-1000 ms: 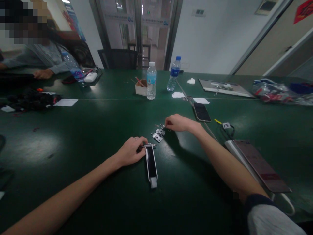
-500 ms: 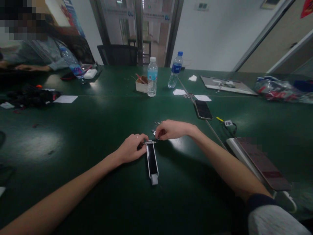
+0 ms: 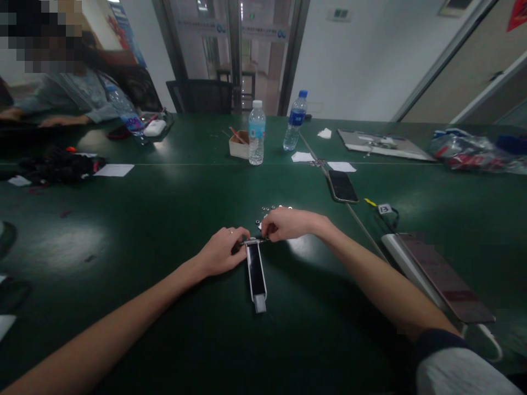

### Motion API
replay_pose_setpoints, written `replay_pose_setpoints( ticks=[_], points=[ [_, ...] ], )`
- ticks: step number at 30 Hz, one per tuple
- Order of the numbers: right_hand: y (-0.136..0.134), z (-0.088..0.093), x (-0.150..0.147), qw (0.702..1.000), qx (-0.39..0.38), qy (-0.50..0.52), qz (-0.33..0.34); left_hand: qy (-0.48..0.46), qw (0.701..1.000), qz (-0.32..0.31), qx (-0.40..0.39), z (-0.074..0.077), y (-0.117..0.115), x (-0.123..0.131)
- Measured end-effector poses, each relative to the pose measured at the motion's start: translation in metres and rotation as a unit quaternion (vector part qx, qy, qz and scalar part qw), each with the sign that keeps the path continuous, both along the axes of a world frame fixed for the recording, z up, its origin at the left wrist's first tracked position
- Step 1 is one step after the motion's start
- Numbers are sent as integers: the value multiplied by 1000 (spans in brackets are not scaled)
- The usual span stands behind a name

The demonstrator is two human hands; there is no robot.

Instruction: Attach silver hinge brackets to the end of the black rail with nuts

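A slim device [image 3: 256, 271] with a black face, white frame and pale end block lies on the dark green table, pointing toward me. A thin metal rod [image 3: 253, 241] crosses its far end. My left hand [image 3: 222, 251] grips that far end from the left, thumb and index finger closed around the rod's left side. At the rod's right tip, the fingers of my right hand [image 3: 284, 224] are pinched together; whatever small piece they hold is hidden. Several small rings [image 3: 272, 207] lie just beyond my right hand, partly covered by it.
Two water bottles, one white-capped [image 3: 256, 134] and one blue-capped [image 3: 295, 122], stand ahead near a small box [image 3: 237, 147]. To the right lie a phone [image 3: 342, 185] and a larger dark-screened device [image 3: 447, 277]. A co-worker [image 3: 69, 96] sits at the far left.
My right hand has shifted slightly toward me, and its fingertips now meet the rod's right tip. My left hand keeps its grip. The whole view has tipped up a little.
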State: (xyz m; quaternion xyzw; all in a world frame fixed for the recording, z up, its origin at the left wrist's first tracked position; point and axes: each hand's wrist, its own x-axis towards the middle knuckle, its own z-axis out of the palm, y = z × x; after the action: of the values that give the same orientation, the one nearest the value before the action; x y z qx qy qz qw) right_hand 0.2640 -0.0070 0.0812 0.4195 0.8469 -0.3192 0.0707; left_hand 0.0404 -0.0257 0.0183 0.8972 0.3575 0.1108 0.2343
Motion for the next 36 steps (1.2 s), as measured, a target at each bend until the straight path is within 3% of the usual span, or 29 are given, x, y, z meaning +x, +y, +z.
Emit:
replay_pose_setpoints(
  ticks=[11,26,36],
  points=[
    [1,-3,-2,1000,-4,8,12,1,1000,1,2,3,0,2],
    [7,-7,3,996,-80,40,10,17,1000,8,-13,2,0,0],
    [9,-12,4,996,-77,52,8,20,1000,8,-21,1,1,0]
  ],
)
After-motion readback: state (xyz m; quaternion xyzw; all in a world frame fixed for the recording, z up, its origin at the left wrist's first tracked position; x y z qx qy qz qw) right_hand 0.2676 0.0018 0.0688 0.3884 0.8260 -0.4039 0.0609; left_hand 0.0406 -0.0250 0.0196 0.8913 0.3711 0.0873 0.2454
